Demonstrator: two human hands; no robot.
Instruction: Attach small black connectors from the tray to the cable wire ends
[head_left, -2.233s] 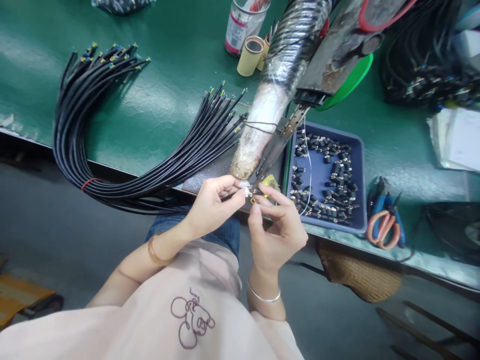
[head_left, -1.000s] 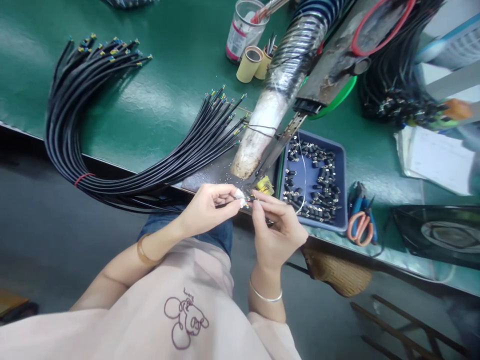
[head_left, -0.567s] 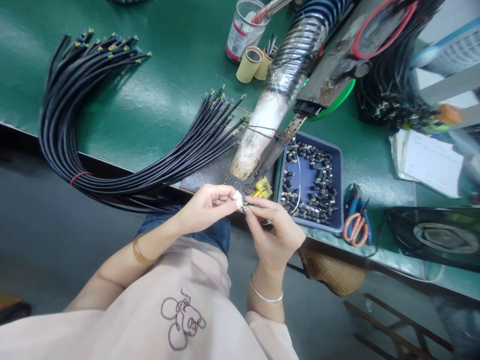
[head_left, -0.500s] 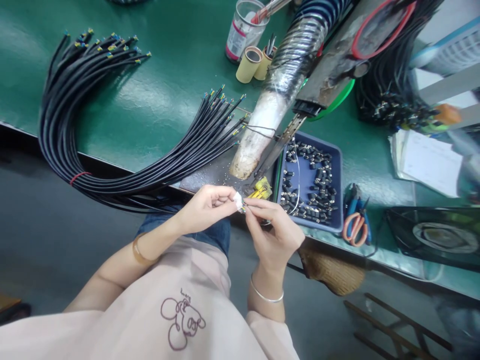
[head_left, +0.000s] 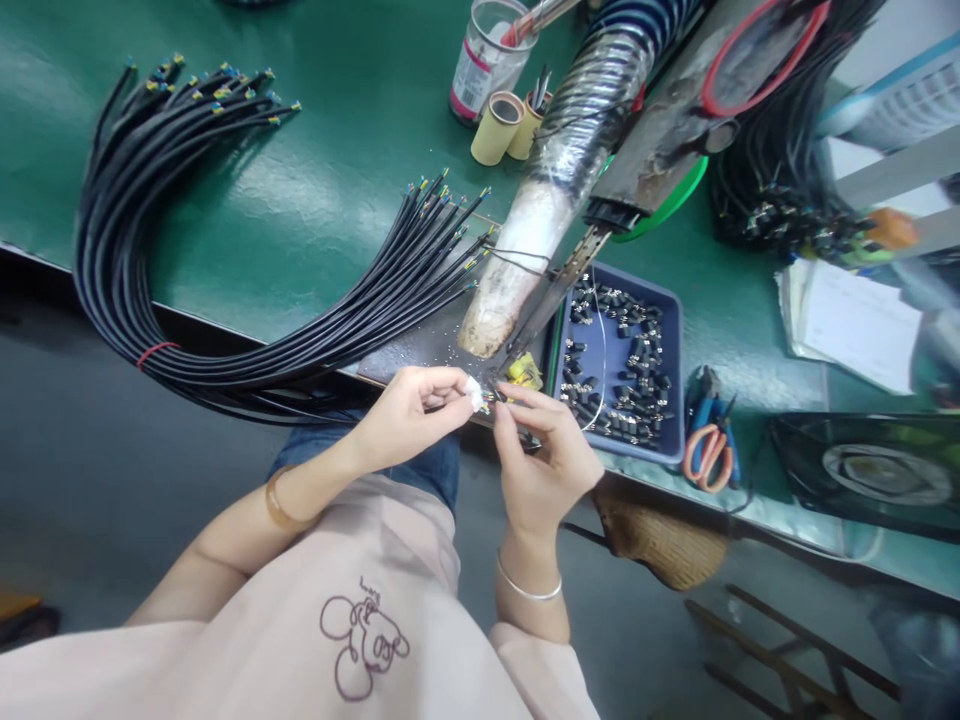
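Observation:
My left hand (head_left: 424, 405) is closed in a pinch, with a bit of white material (head_left: 473, 393) at its fingertips. Fine coloured wire ends (head_left: 487, 403) stick out there; the cable behind them is hidden by the fingers. Facing it, my right hand (head_left: 547, 440) pinches a small dark piece (head_left: 500, 396) close to the wire ends, too small to name surely. Just beyond the fingertips lie a yellow sponge (head_left: 525, 371) and the lower tip of a soldering iron (head_left: 525, 335). A bundle of black cables (head_left: 247, 365) curves to the left of my hands.
A blue tray (head_left: 680, 360) of small black connectors (head_left: 645, 355) stands right of my hands. Pliers (head_left: 709, 455) lie beside it. A foil-wrapped hose (head_left: 510, 250) hangs over the bench (head_left: 360, 140). Cups (head_left: 497, 130), a plastic tub (head_left: 487, 65) and papers (head_left: 855, 325) are farther back.
My right hand has shifted slightly left and its fingertips have lifted a little from the wire ends. The left hand stays almost in place, its white material tilted slightly.

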